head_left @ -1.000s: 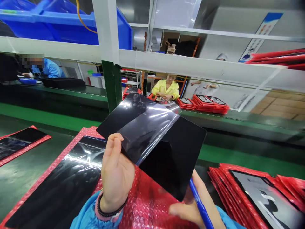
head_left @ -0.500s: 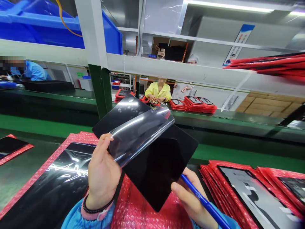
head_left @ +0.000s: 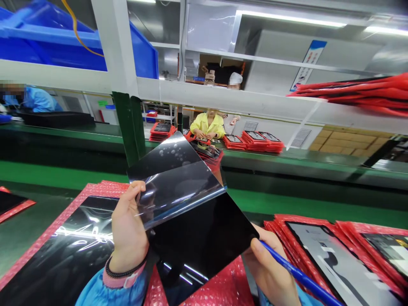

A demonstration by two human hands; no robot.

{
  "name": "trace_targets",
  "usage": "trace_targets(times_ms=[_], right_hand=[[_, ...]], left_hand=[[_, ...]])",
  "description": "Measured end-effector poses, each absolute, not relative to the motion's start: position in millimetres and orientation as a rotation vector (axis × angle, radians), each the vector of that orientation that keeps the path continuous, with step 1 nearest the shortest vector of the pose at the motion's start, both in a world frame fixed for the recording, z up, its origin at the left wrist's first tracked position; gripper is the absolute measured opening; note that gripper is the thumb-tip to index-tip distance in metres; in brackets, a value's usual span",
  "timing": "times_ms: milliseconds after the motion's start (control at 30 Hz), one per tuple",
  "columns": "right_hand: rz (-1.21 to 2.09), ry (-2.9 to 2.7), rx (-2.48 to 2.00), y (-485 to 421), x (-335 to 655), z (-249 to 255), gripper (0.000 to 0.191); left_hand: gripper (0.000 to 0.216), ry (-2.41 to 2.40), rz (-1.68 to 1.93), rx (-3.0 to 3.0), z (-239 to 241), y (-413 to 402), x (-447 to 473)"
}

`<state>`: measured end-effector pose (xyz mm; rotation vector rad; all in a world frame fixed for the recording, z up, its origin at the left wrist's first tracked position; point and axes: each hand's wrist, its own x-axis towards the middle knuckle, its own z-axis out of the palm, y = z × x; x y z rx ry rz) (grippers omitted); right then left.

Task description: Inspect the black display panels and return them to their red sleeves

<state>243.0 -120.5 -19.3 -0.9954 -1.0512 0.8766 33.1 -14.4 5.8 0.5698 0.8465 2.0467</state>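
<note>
Closest in, the right hand (head_left: 270, 263) has its thumb and fingers clamped on the right corner of a glossy black panel (head_left: 204, 244), a blue pen (head_left: 299, 274) slanting through the same hand. Over to the left hand (head_left: 129, 227), fingers closed in a pinch on the left edge of a clear film (head_left: 181, 191)! That film lies bent across the panel, its edge running slantwise over the middle, bubbles showing on the upper part. And the panel is up in the air, tilted between both hands, above red bubble wrap (head_left: 223, 287).

On the bench (head_left: 19, 240) to the left, a film-covered dark panel (head_left: 60, 263) rests on pink-red wrap; on the right, a stack of red-wrapped panels (head_left: 338, 255). Beyond, a green post (head_left: 127, 127) stands under a white shelf (head_left: 255, 95) carrying a blue bin (head_left: 143, 53). Across the way, a person in yellow (head_left: 208, 125) sits beside more red-wrapped stacks (head_left: 264, 144), and a person in blue (head_left: 41, 100) works far left.
</note>
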Motion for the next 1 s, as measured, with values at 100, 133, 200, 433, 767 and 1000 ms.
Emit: trace_targets(times_ms=[100,133,200,433,767,1000], right_hand=[[0.922,-0.952,-0.957,-123.3,247.4,-26.2,0.028],[0.950,-0.975,-0.950,-123.8,248.1,-26.0,0.028],[1.024,-1.030,-0.945,-124.2,247.4,-21.9,0.029],[1.022,-0.992,-1.036,-125.5,241.0,-10.5,0.029],[1.279,-1.278,-0.966,-127.0,238.8,12.1,0.054],[1.104,-1.385,-0.943,-127.8,244.1,0.1,0.083]], left_hand=[[0.007,0.817,1.963,0.598,7.0,-15.9,30.9],[0.009,0.812,1.956,0.645,7.5,-17.0,29.9],[0.012,0.808,1.940,0.752,9.0,-20.5,28.3],[0.016,0.825,1.715,0.964,12.5,-44.1,32.0],[0.030,0.709,1.678,1.101,-3.2,-61.3,33.5],[0.024,0.713,1.764,1.100,-5.6,-60.6,34.4]])
